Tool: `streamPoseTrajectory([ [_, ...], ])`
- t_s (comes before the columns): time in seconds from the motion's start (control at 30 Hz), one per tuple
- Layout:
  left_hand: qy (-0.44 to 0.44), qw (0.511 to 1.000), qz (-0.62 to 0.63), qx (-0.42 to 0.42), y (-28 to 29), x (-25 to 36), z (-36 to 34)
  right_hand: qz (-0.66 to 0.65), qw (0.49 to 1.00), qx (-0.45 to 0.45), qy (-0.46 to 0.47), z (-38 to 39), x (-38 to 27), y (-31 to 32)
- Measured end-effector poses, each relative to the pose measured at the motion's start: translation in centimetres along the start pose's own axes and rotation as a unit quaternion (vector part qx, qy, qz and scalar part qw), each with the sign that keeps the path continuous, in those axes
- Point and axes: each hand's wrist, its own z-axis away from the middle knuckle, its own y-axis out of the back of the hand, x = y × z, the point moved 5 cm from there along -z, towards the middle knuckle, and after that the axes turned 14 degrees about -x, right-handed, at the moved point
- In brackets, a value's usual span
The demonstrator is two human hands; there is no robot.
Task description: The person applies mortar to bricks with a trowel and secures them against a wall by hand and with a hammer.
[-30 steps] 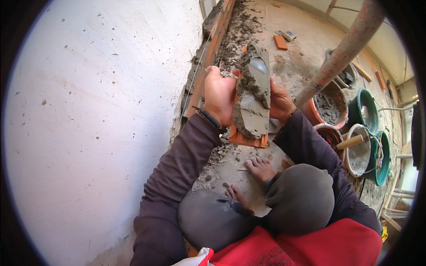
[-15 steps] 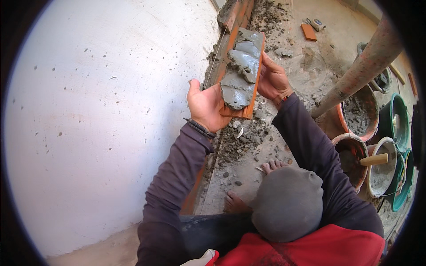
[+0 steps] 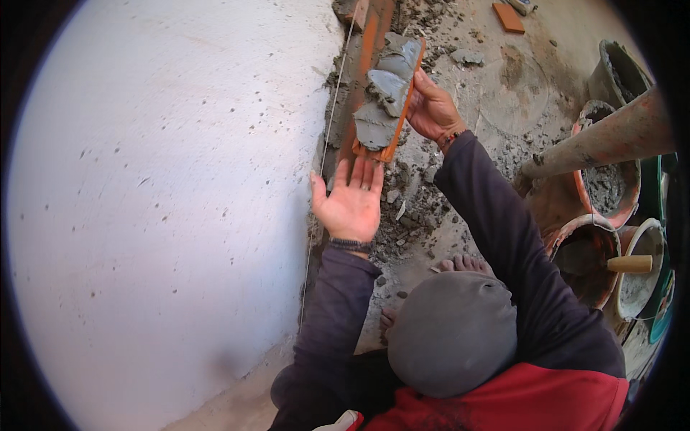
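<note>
A brick (image 3: 397,133) spread with thick wet grey mortar (image 3: 388,93) is held over a low brick course beside the white wall. My right hand (image 3: 434,109) grips the brick's right edge, thumb on top and fingers curled beneath it. My left hand (image 3: 351,205) lies palm up below the brick's near end. Its fingers are stretched out and the thumb is spread. The fingertips reach the near end, and whether they touch it I cannot tell. A taut string line (image 3: 336,104) runs along the wall on the left of the brick.
The white wall (image 3: 165,179) fills the left side. Mortar crumbs litter the floor. A loose brick (image 3: 508,19) lies at the far right. A thick pole (image 3: 604,140) slants over several buckets, one an orange mortar bucket (image 3: 636,190). A wooden handle (image 3: 630,263) sticks out among them.
My left hand has come away from beneath the brick and drawn back toward me, palm up. My right hand still holds the brick, which sits slightly farther from me over the course.
</note>
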Motion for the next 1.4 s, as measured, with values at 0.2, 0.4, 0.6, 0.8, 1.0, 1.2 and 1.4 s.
streamPoseTrajectory([
  [0.2,-0.083,0.995,-0.056,0.029,1.3,1.7,1.1,0.054,0.996,0.071,-0.005,-0.8,0.6,4.5],
  [0.4,-0.091,0.993,-0.072,0.014,0.1,2.7,2.0,0.069,0.993,0.093,-0.007,-3.2,2.2,4.7],
  [0.6,-0.087,0.992,-0.093,0.004,-0.7,3.2,2.3,0.134,0.986,0.099,-0.022,-6.1,2.3,3.4],
  [0.8,-0.083,0.992,-0.096,-0.007,-0.5,3.4,2.2,0.221,0.965,0.125,-0.063,-8.3,2.0,3.0],
  [1.0,-0.079,0.992,-0.100,-0.009,-0.7,3.3,2.4,0.293,0.938,0.153,-0.107,-9.5,2.1,1.5],
  [1.2,-0.077,0.992,-0.104,-0.010,-0.5,3.1,2.3,0.354,0.896,0.232,-0.131,-10.9,2.5,2.6],
  [1.4,-0.082,0.992,-0.098,-0.011,-0.3,3.1,2.3,0.390,0.875,0.239,-0.157,-11.4,2.3,2.1],
])
